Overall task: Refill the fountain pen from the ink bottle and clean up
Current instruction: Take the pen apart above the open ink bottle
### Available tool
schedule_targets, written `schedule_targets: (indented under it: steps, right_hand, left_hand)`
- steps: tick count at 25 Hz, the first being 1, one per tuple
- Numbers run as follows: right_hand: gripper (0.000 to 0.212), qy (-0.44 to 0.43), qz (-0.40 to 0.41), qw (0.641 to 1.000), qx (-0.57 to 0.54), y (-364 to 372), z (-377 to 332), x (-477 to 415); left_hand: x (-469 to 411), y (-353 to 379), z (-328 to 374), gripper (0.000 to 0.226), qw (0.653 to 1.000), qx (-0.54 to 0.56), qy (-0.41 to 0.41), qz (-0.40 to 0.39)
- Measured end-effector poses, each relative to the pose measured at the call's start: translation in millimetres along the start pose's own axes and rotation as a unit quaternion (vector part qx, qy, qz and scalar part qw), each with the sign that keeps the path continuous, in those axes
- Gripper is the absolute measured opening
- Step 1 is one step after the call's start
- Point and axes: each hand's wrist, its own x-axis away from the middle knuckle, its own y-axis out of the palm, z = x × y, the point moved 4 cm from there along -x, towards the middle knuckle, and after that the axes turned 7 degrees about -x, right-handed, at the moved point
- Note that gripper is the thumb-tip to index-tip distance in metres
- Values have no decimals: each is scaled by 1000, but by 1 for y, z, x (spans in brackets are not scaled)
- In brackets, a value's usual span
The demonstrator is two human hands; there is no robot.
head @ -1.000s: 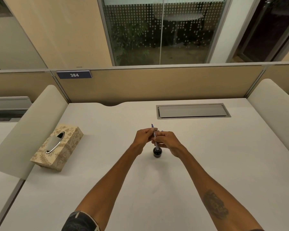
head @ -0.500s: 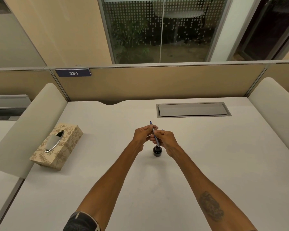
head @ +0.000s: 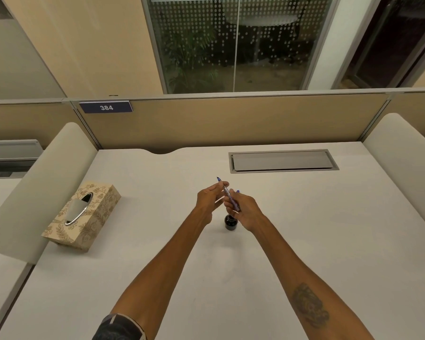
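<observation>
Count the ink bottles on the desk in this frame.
1: a dark ink bottle standing on the desk just below the right hand. No others visible.

Single view, head-worn wide-angle camera. Vantage: above and behind the hands, looking forward and down along both forearms. Left hand point(head: 207, 201) and right hand point(head: 245, 212) sit near frame centre, at arm's reach; the fingers point(head: 225, 185) mark the approximate middle of the picture. Beyond the fingers: far desk point(head: 304, 241) edge, partition point(head: 231, 121), window point(head: 236, 42). Left of the fingers, well apart: tissue box point(head: 82, 215). Nearer than the fingers: bare desk and forearms to the bottom edge. Straight lines bow toward the edges. No second view; no shared region.
</observation>
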Motion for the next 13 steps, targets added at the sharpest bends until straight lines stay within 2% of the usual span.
schedule_targets:
  steps: [2,5,9,13]
  right_hand:
    - [21,-4,-21,1000,-10,1,0,2]
    - [33,13,-10,999,-28,0,2,3]
    - [19,1,-28,999,-19,-1,1,1]
    - [25,6,-39,999,-11,-2,1,2]
  left_hand:
    - [1,0,1,28,1000,20,1,7]
    - [1,0,0,27,1000,20,2,15]
    - [2,-2,1,26,999,31,7,12]
    - [3,-2,1,27,999,31,8,11]
